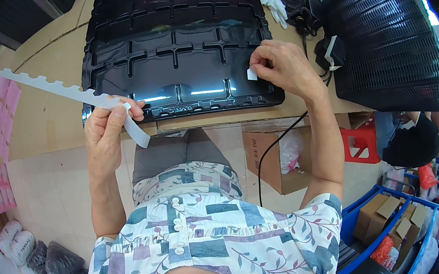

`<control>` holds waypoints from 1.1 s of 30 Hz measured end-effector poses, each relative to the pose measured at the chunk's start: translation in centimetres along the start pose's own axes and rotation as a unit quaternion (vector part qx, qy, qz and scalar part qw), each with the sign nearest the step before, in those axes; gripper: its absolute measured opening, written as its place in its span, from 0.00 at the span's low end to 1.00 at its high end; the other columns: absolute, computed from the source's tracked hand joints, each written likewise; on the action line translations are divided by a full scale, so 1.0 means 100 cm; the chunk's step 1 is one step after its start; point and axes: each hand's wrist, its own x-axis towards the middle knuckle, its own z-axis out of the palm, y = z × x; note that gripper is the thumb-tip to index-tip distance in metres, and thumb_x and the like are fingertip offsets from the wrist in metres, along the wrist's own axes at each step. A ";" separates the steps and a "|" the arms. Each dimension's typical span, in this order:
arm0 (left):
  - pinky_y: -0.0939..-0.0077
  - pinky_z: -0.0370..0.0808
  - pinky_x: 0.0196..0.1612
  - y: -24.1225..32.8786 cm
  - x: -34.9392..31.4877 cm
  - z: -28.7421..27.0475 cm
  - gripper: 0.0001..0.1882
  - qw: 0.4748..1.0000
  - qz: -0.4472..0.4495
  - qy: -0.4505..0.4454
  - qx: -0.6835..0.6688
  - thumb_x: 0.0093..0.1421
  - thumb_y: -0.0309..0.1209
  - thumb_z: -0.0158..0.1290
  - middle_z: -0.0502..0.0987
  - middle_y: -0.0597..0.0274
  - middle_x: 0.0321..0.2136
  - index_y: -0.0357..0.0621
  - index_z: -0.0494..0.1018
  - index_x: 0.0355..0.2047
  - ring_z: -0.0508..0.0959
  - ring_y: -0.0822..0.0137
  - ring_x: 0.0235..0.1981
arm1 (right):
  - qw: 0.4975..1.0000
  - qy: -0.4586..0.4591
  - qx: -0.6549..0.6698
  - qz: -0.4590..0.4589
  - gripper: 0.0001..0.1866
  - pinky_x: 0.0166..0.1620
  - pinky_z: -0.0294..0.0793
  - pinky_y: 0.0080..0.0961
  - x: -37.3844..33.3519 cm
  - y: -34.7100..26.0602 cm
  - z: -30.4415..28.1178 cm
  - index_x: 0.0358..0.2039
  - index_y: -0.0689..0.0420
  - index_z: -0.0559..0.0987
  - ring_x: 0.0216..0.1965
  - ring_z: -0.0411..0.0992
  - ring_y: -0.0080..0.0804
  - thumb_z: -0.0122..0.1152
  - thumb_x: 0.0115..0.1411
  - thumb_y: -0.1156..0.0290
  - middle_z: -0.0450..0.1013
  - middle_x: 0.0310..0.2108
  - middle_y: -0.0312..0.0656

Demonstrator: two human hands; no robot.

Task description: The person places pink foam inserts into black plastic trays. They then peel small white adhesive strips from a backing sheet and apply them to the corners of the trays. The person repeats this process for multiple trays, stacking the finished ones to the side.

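A glossy black moulded plastic tray [184,68] with raised ribs lies on the cardboard-covered table in front of me. My right hand [277,67] pinches a small white label [252,74] at the tray's right side, close to its surface; whether the label touches the tray I cannot tell. Between the thumb and fingers of my left hand [107,129], near the tray's front left corner, runs a long white label strip [62,88] with a notched upper edge. Its short end hangs curled below the thumb, and the long part stretches off to the left.
Slotted black crates [386,48] stand at the right, beside a black adapter [331,52] with a cable dangling past the table edge. A white glove [273,8] lies behind the tray. Below are an open carton [266,158], a red stool [361,139] and a blue rack [368,205]. Another person is at right.
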 end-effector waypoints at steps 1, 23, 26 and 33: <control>0.54 0.70 0.60 0.000 0.000 0.000 0.09 1.000 0.001 0.000 0.000 0.70 0.27 0.43 0.74 0.56 0.32 0.36 0.72 0.37 0.74 0.70 0.34 | 1.000 0.004 -0.015 -0.008 0.06 0.32 0.71 0.31 0.001 0.000 0.001 0.27 0.61 0.79 0.29 0.73 0.37 0.65 0.52 0.72 0.73 0.26 0.41; 0.53 0.71 0.58 -0.003 0.000 -0.003 0.10 1.000 0.012 0.005 -0.014 0.70 0.28 0.44 0.75 0.54 0.34 0.34 0.73 0.36 0.75 0.68 0.34 | 0.996 0.031 -0.056 -0.066 0.07 0.31 0.71 0.36 -0.006 -0.009 0.009 0.25 0.59 0.71 0.27 0.72 0.43 0.62 0.50 0.77 0.70 0.24 0.43; 0.53 0.73 0.57 -0.005 0.000 -0.005 0.11 1.000 0.016 0.008 -0.017 0.70 0.28 0.44 0.76 0.54 0.34 0.34 0.74 0.36 0.76 0.67 0.34 | 0.994 0.059 -0.062 -0.073 0.06 0.30 0.70 0.36 -0.006 -0.015 0.012 0.24 0.59 0.71 0.27 0.72 0.43 0.62 0.50 0.77 0.70 0.23 0.43; 0.53 0.72 0.57 -0.004 0.001 -0.005 0.11 0.999 0.015 0.001 -0.033 0.70 0.28 0.44 0.76 0.53 0.34 0.34 0.73 0.36 0.76 0.67 0.34 | 0.997 0.042 -0.036 -0.053 0.06 0.29 0.71 0.33 -0.006 -0.010 0.007 0.24 0.60 0.73 0.25 0.72 0.40 0.62 0.50 0.76 0.71 0.22 0.43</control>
